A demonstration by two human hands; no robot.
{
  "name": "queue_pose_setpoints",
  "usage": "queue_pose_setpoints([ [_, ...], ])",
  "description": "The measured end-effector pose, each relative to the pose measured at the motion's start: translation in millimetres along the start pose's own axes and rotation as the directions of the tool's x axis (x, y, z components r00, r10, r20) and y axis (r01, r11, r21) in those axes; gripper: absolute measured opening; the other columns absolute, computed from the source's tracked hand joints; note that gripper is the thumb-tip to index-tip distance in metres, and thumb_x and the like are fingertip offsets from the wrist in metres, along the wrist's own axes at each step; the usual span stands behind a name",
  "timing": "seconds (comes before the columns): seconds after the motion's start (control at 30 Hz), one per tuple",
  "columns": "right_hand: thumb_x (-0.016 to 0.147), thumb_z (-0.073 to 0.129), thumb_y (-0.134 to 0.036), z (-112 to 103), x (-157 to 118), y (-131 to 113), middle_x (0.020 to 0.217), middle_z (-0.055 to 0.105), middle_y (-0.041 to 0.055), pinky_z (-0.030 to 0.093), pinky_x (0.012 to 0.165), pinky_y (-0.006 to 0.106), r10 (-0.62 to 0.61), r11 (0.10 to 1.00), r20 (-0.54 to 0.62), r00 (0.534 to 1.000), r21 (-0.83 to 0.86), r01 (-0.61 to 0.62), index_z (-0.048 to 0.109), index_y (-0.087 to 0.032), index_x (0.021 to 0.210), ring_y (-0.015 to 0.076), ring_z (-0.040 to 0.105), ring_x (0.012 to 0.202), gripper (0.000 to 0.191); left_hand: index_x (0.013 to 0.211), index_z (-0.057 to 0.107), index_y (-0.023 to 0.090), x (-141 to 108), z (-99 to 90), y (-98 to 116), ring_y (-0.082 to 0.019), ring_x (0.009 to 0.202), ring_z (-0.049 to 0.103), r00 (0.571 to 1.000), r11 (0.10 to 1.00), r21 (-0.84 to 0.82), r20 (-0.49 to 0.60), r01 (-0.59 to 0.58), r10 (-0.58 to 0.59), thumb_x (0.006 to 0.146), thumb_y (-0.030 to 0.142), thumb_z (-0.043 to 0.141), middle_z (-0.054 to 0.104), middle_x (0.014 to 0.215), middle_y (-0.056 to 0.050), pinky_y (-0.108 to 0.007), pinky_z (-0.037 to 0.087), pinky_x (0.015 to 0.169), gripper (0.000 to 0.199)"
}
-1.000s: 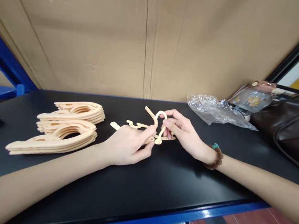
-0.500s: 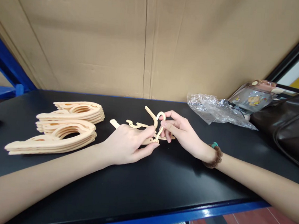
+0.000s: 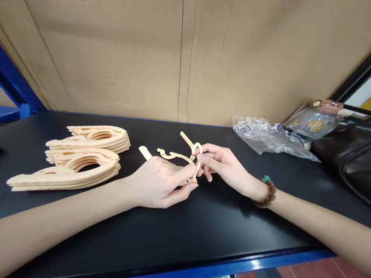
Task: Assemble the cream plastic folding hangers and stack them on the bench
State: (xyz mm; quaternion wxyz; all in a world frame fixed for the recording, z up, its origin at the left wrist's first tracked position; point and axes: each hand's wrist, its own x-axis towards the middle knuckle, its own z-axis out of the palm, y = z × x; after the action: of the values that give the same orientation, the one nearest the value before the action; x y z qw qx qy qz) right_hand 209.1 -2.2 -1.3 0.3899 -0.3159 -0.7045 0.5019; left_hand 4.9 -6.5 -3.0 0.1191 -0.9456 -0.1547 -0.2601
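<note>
My left hand (image 3: 166,182) pinches a cream plastic hanger arm near its inner end; the arm's outer tip (image 3: 145,153) sticks out past the back of the hand. At that joint stands a curved hanger hook (image 3: 198,150), with the fingers of my right hand (image 3: 221,162) closed round its upper part. The fingers hide most of the joint. Just behind both hands, more cream hanger parts (image 3: 171,156) lie on the table, one with a straight end (image 3: 186,139) pointing back and left. Two stacks of curved hanger arms (image 3: 89,138) (image 3: 70,177) lie left of my left hand.
The black tabletop (image 3: 197,238) has a blue front edge. Crumpled clear plastic wrap (image 3: 266,134), a printed clear pouch (image 3: 317,121) and a dark leather bag (image 3: 358,148) lie at the right. A cardboard wall (image 3: 147,50) closes the back; a blue post (image 3: 13,74) stands left.
The hook and my right hand's fingertips have dropped slightly. The held arm's outer tip has turned a little, and my right fingers sit more closed around the hook.
</note>
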Motion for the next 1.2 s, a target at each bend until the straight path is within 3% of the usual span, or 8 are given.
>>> queue_pose_setpoints([
  [0.27,0.092,0.052,-0.037,0.1,-1.9,-2.1,0.065,0.062,-0.0015,0.044,0.048,0.019,0.034,0.999,0.082,0.996,-0.024,-0.032,0.056,-0.015,0.092,0.0064,0.053,0.048,0.023,0.083,0.044,0.021,-1.1,0.5,2.7,-0.01,0.04,0.05,0.999,0.999,-0.002,-0.032,-0.04,0.04,0.085,0.018,0.042,0.054,0.051,0.008,-0.023,0.029,0.039,0.004],
  [0.37,0.092,0.05,-0.04,-1.2,-2.7,-2.9,0.067,0.064,0.0005,0.046,0.053,0.022,0.027,0.999,0.162,0.986,-0.038,-0.022,0.057,-0.014,0.089,0.0081,0.055,0.053,0.026,0.079,0.043,0.021,-1.2,0.0,4.5,-0.009,0.039,0.049,0.995,0.999,0.001,-0.08,-0.051,0.051,0.082,0.019,0.043,0.053,0.05,0.008,-0.023,0.03,0.038,0.005],
  [0.57,0.085,0.062,-0.035,-4.9,-4.6,-9.4,0.078,0.064,0.0002,0.048,0.065,0.023,0.027,0.999,0.207,0.978,-0.035,-0.021,0.061,-0.016,0.078,0.0081,0.055,0.066,0.02,0.075,0.042,0.022,-0.1,-6.2,6.5,-0.009,0.038,0.047,0.981,0.996,0.011,-0.175,-0.086,0.086,0.08,0.016,0.042,0.05,0.048,0.008,-0.023,0.031,0.037,0.008],
  [0.87,0.077,0.071,-0.031,-1.7,-6.1,-8.3,0.074,0.064,-0.0018,0.047,0.066,0.023,0.066,0.998,0.228,0.971,0.001,-0.068,0.065,-0.016,0.075,0.0087,0.056,0.067,0.017,0.071,0.037,0.022,-2.1,-1.8,2.8,-0.009,0.037,0.046,0.982,0.989,-0.009,-0.126,-0.146,0.144,0.078,0.015,0.04,0.053,0.05,0.007,-0.024,0.028,0.036,0.01],
  [1.2,0.078,0.07,-0.03,2.4,-7.8,-9.1,0.067,0.06,-0.003,0.044,0.065,0.023,0.1,0.995,0.181,0.978,-0.017,-0.099,0.061,-0.016,0.069,0.0088,0.055,0.065,0.02,0.074,0.037,0.022,-0.4,-4.9,7.1,-0.01,0.037,0.048,0.978,0.978,0.123,-0.102,-0.169,0.182,0.079,0.012,0.037,0.053,0.049,0.007,-0.024,0.031,0.036,0.011],
])
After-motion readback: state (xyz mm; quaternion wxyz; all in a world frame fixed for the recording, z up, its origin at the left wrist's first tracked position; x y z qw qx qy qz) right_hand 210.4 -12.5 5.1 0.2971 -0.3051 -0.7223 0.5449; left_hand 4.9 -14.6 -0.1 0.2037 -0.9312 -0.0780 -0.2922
